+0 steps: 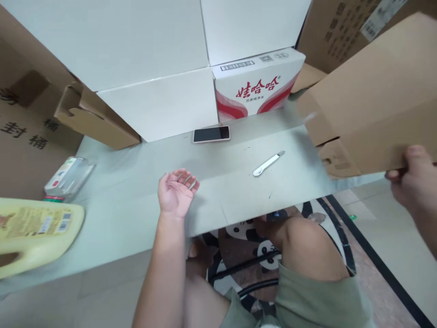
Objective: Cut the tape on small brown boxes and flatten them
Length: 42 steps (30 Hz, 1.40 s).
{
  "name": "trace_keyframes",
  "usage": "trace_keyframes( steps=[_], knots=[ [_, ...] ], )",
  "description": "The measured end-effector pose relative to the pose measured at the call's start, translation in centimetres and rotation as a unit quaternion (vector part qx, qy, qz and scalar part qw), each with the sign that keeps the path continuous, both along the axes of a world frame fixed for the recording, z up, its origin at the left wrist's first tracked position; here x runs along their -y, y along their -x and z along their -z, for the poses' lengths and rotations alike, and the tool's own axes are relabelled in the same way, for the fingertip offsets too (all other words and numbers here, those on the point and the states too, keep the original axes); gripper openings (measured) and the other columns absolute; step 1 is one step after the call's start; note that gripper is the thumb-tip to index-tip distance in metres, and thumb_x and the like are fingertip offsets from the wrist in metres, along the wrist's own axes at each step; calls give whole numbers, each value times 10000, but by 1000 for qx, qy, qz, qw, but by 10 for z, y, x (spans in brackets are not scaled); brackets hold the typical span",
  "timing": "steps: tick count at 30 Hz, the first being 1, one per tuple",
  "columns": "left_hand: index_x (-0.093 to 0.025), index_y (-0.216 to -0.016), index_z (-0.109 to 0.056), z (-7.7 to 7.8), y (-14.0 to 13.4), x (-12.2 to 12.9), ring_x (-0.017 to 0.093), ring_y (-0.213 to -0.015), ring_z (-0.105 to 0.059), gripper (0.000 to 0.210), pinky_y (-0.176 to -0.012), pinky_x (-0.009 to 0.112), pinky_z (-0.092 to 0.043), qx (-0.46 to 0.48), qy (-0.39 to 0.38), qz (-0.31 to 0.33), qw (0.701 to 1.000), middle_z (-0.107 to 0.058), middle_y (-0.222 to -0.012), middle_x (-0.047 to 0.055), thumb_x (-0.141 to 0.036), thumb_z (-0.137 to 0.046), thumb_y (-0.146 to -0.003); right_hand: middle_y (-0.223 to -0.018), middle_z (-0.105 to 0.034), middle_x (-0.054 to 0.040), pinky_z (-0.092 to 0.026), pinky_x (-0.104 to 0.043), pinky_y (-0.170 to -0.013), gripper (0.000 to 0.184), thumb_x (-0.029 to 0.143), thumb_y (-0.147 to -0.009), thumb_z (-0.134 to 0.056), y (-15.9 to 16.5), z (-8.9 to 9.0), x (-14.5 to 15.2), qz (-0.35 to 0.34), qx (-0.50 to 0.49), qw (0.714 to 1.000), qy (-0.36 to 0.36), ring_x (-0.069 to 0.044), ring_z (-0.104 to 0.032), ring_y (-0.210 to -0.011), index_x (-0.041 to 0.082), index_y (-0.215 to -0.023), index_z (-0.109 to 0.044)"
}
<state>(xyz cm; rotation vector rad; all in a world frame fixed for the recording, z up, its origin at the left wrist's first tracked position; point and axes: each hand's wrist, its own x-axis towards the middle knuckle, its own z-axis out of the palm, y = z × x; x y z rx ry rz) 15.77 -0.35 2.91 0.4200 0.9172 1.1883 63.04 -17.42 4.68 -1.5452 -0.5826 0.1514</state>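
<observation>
My right hand (414, 177) is closed on the lower edge of a brown cardboard box (378, 105), which it holds up over the right end of the table. The box looks flattened or partly folded, and its upper right runs out of view. Over the middle of the table, palm turned up and fingers loosely curled apart, my left hand (177, 191) holds nothing. A white utility knife (268, 164) with its blade tip showing lies between the two hands. Behind my left hand a phone (211, 134) rests flat with its dark screen up.
White boxes (160, 109) and a red-and-white drink carton (257, 89) line the back of the pale table (136, 196). On the left are a yellow jug (41, 232), a clear plastic bottle (70, 176), a narrow brown box (99, 120) and a large carton (30, 114). My knees are below the front edge.
</observation>
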Motion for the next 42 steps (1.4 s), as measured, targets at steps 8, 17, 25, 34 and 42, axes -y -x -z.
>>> trace_keyframes(
  steps=[8,17,25,34,42],
  knots=[
    [-181,-503,-634,6,-9,-7,146,-604,-656,416,-657,312,-596,-26,-12,10,1000,-656,-646,40,-465,-638,-807,-657,-639,33,-556,-330,-541,268,371,-698,-900,-113,-6,-173,-178,30,983,-11,-165,-696,-648,291,-735,-646],
    [-179,-512,-658,8,-7,-14,142,-600,-643,380,-634,300,-595,-26,-13,5,1000,-646,-658,38,-468,-668,-759,-659,-632,-14,-578,-500,-748,221,400,-783,-776,-56,51,-198,-241,76,944,211,-220,-659,-700,243,-743,-627],
    [-180,-552,-653,1,-5,-7,148,-594,-635,350,-633,310,-589,-7,-7,-11,1000,-660,-653,37,-462,-673,-758,-1259,-716,-116,-479,-501,-1035,449,95,-765,-613,86,47,-134,-480,446,715,245,-318,-653,-1164,221,-1186,-708],
    [-173,-550,-621,-13,22,10,131,-576,-626,402,-629,291,-560,40,-26,-39,998,-639,-652,22,-502,-655,-778,-1023,-691,-124,-406,-323,-699,241,96,-844,-504,155,24,-135,-464,619,504,383,-252,-642,-927,197,-938,-701],
    [-176,-562,-606,-20,60,16,110,-579,-592,448,-634,269,-519,118,-54,-75,989,-620,-692,27,-505,-594,-865,-1105,-683,-117,-421,-333,-671,300,178,-841,-499,301,-12,-211,-487,572,596,285,-249,-651,-863,197,-1090,-665]
  ],
)
